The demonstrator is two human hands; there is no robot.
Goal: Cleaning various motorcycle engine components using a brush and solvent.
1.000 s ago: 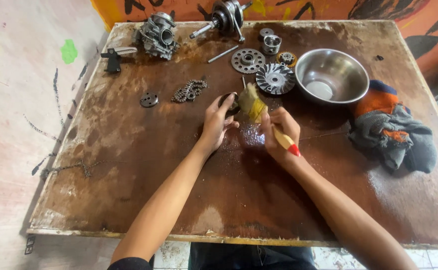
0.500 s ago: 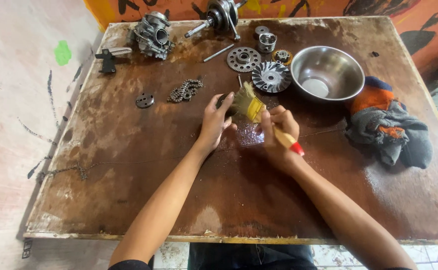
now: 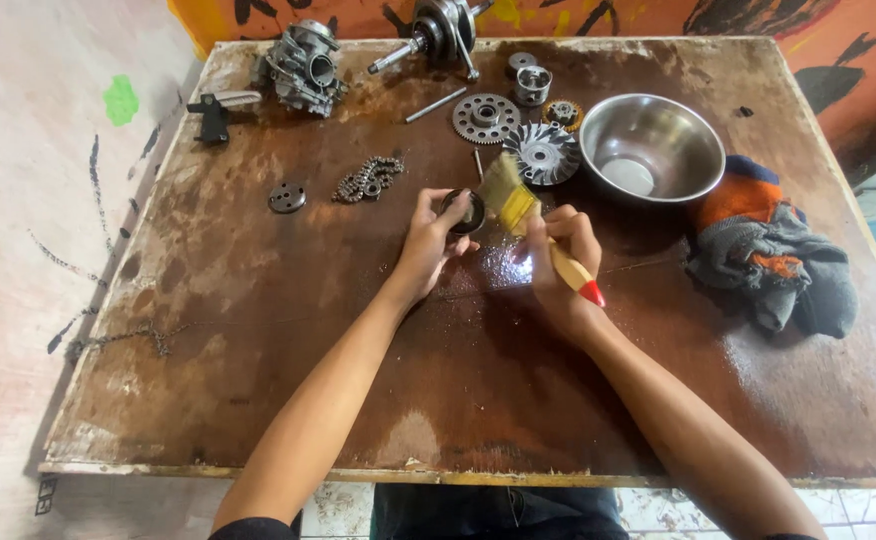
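My left hand [image 3: 430, 243] grips a small dark round metal part [image 3: 463, 212] just above a stained brown table [image 3: 258, 330]. My right hand [image 3: 558, 250] holds a paintbrush [image 3: 528, 220] with a yellow handle and a red tip. Its pale bristles lie against the round part. The tabletop under both hands looks wet and shiny.
A steel bowl [image 3: 651, 148] stands to the back right, with a fan-like finned disc [image 3: 541, 153] and a toothed gear [image 3: 486, 118] beside it. A chain [image 3: 366, 179], a small disc [image 3: 286, 197], a carburettor [image 3: 303, 66] and a crankshaft [image 3: 438, 28] lie further back. Crumpled rags [image 3: 773, 260] rest at the right.
The brush and the round part stay together while the bristles shift slightly against it. Both hands keep their places on the table.
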